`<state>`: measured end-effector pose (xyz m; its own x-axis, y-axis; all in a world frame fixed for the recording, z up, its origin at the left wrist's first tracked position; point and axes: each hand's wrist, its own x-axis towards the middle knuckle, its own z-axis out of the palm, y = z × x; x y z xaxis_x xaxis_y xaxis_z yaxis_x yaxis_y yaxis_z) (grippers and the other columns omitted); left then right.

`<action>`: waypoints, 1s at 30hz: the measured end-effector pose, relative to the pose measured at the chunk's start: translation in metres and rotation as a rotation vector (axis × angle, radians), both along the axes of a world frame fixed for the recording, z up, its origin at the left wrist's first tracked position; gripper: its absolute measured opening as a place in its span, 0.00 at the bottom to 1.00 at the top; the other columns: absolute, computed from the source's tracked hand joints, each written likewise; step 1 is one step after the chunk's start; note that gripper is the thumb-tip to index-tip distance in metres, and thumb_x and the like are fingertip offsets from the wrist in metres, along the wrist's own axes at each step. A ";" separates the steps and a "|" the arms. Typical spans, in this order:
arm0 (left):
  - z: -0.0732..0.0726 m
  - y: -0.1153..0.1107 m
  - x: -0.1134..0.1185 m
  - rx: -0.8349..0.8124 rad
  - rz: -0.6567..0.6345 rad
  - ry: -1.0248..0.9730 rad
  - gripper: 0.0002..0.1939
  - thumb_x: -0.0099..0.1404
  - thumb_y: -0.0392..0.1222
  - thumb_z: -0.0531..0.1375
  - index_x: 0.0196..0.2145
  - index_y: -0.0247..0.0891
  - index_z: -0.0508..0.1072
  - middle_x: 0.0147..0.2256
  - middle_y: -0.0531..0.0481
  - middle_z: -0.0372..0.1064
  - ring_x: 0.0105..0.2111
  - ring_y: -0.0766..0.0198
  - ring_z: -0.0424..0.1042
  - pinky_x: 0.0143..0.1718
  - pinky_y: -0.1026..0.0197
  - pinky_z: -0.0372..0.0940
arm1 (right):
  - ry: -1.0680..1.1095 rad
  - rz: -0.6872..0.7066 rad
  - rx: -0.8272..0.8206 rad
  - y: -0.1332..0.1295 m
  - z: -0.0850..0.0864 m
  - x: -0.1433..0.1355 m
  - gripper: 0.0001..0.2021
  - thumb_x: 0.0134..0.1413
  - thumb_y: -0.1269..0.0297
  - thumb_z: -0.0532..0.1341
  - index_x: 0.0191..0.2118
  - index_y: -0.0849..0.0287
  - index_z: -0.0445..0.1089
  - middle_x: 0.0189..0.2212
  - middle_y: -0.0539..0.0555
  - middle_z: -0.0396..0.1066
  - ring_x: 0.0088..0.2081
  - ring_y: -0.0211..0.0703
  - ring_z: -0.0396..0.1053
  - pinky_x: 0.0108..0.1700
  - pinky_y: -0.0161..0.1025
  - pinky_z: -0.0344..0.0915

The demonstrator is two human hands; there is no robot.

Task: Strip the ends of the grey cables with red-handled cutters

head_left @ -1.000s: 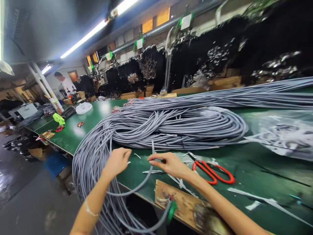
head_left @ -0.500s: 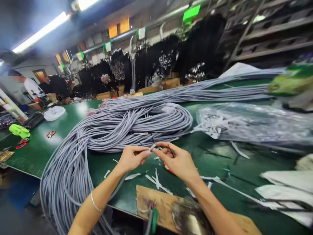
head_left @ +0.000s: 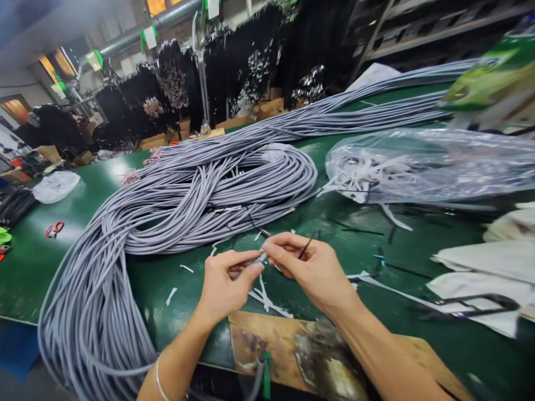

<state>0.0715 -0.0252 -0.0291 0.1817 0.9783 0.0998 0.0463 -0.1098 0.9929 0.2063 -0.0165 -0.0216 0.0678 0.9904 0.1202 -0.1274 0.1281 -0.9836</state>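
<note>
Pinched between the thumb and fingers of my left hand (head_left: 228, 284) is the end of a grey cable (head_left: 261, 258). My right hand (head_left: 307, 267) is closed at the same cable end, thumb and forefinger pressed together at its tip. A thin dark piece (head_left: 308, 245) sticks out between the right hand's fingers; its kind is unclear. Behind both hands lies a large coiled bundle of grey cables (head_left: 234, 195), which hangs over the table's near edge at left. White strip scraps (head_left: 265, 298) lie below the hands.
A stained wooden board (head_left: 246, 328) sits at the near edge of the green table (head_left: 167, 295). At right are a clear plastic bag (head_left: 438, 167) of white strips and white gloves (head_left: 480, 262). Red-handled scissors (head_left: 54, 229) lie at left. Dark hanging bundles (head_left: 171, 78) stand behind.
The view has tilted down and turned right, so the table things appear higher and further left. Both hands stay together at the cable end, with the left fingers turned slightly.
</note>
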 end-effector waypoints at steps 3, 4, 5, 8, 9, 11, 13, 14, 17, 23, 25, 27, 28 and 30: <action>-0.006 0.000 0.001 0.039 0.032 0.012 0.12 0.54 0.40 0.60 0.34 0.31 0.78 0.20 0.52 0.63 0.17 0.74 0.56 0.16 0.69 0.53 | -0.056 0.006 0.019 0.000 -0.002 -0.004 0.19 0.36 0.47 0.66 0.20 0.60 0.66 0.12 0.44 0.56 0.15 0.30 0.53 0.14 0.30 0.50; -0.007 -0.001 0.001 0.042 0.035 0.008 0.12 0.54 0.40 0.60 0.34 0.31 0.78 0.20 0.52 0.62 0.17 0.74 0.56 0.17 0.69 0.53 | -0.082 0.004 0.031 0.000 -0.003 -0.005 0.18 0.37 0.48 0.65 0.21 0.60 0.66 0.12 0.44 0.57 0.15 0.30 0.53 0.15 0.30 0.51; -0.007 0.000 0.002 0.042 0.039 0.003 0.12 0.55 0.40 0.60 0.35 0.31 0.78 0.20 0.52 0.61 0.17 0.74 0.56 0.17 0.70 0.52 | -0.113 -0.010 0.053 -0.001 -0.005 -0.006 0.18 0.38 0.48 0.65 0.22 0.60 0.66 0.13 0.44 0.57 0.15 0.31 0.54 0.15 0.30 0.53; -0.004 0.001 0.000 0.042 0.105 -0.030 0.13 0.55 0.41 0.60 0.36 0.32 0.78 0.21 0.53 0.60 0.18 0.75 0.55 0.17 0.70 0.51 | -0.273 -0.140 0.169 -0.002 -0.010 -0.008 0.16 0.45 0.50 0.61 0.31 0.59 0.67 0.16 0.46 0.63 0.16 0.34 0.59 0.17 0.31 0.56; -0.002 0.002 -0.001 0.042 0.140 -0.049 0.14 0.55 0.42 0.60 0.37 0.33 0.78 0.22 0.53 0.61 0.17 0.75 0.54 0.16 0.70 0.51 | -0.355 -0.196 0.222 -0.003 -0.011 -0.009 0.14 0.49 0.52 0.58 0.33 0.59 0.67 0.18 0.48 0.66 0.18 0.35 0.62 0.18 0.31 0.57; 0.002 0.004 -0.003 0.040 0.198 -0.089 0.15 0.54 0.44 0.61 0.37 0.32 0.78 0.22 0.53 0.61 0.16 0.76 0.53 0.15 0.70 0.51 | -0.527 -0.262 0.329 -0.005 -0.013 -0.009 0.11 0.55 0.58 0.53 0.32 0.58 0.68 0.21 0.50 0.70 0.21 0.36 0.66 0.21 0.32 0.60; 0.005 0.005 -0.005 0.033 0.214 -0.116 0.16 0.54 0.46 0.61 0.37 0.32 0.77 0.22 0.53 0.62 0.15 0.76 0.52 0.15 0.70 0.51 | -0.653 -0.275 0.431 -0.007 -0.012 -0.009 0.12 0.57 0.62 0.52 0.28 0.58 0.68 0.21 0.50 0.71 0.20 0.35 0.66 0.23 0.31 0.60; 0.005 0.005 -0.005 0.029 0.206 -0.122 0.16 0.54 0.47 0.62 0.37 0.33 0.78 0.22 0.53 0.61 0.15 0.77 0.51 0.14 0.70 0.51 | -0.691 -0.273 0.471 -0.008 -0.012 -0.010 0.13 0.57 0.63 0.52 0.26 0.58 0.68 0.20 0.49 0.70 0.19 0.34 0.64 0.22 0.31 0.59; 0.006 0.003 -0.006 0.032 0.163 -0.117 0.16 0.54 0.48 0.62 0.36 0.33 0.78 0.22 0.53 0.61 0.15 0.77 0.51 0.14 0.70 0.51 | -0.736 -0.280 0.535 -0.010 -0.010 -0.012 0.15 0.57 0.64 0.52 0.23 0.58 0.67 0.15 0.48 0.66 0.15 0.32 0.59 0.19 0.30 0.56; 0.005 0.003 -0.006 0.042 0.120 -0.092 0.16 0.55 0.48 0.61 0.36 0.33 0.78 0.21 0.54 0.60 0.16 0.75 0.55 0.17 0.69 0.55 | -0.694 -0.256 0.487 -0.010 -0.009 -0.012 0.18 0.57 0.62 0.52 0.19 0.59 0.67 0.11 0.46 0.59 0.13 0.31 0.53 0.17 0.30 0.52; 0.005 0.003 -0.006 0.060 0.097 -0.058 0.16 0.56 0.48 0.60 0.36 0.33 0.78 0.22 0.52 0.62 0.17 0.74 0.57 0.18 0.69 0.56 | -0.652 -0.207 0.430 -0.010 -0.009 -0.012 0.18 0.57 0.61 0.52 0.19 0.59 0.68 0.11 0.46 0.58 0.13 0.31 0.53 0.16 0.30 0.51; 0.004 0.003 -0.006 0.117 0.080 0.025 0.15 0.57 0.46 0.59 0.35 0.33 0.78 0.22 0.50 0.65 0.19 0.71 0.60 0.19 0.68 0.58 | -0.603 -0.145 0.392 -0.010 -0.008 -0.013 0.19 0.57 0.60 0.50 0.20 0.60 0.68 0.12 0.47 0.60 0.14 0.32 0.56 0.15 0.29 0.52; 0.004 0.003 -0.005 0.162 0.084 0.087 0.13 0.58 0.45 0.59 0.35 0.33 0.78 0.23 0.49 0.67 0.20 0.70 0.62 0.21 0.68 0.59 | -0.592 -0.130 0.388 -0.010 -0.008 -0.013 0.19 0.58 0.60 0.50 0.20 0.60 0.68 0.13 0.47 0.62 0.14 0.32 0.57 0.15 0.29 0.53; 0.004 0.003 -0.004 0.251 0.109 0.214 0.11 0.59 0.40 0.58 0.34 0.34 0.78 0.24 0.47 0.70 0.22 0.68 0.64 0.24 0.67 0.60 | -0.628 -0.176 0.427 -0.011 -0.009 -0.014 0.19 0.58 0.61 0.49 0.20 0.60 0.68 0.13 0.48 0.63 0.15 0.33 0.59 0.17 0.29 0.55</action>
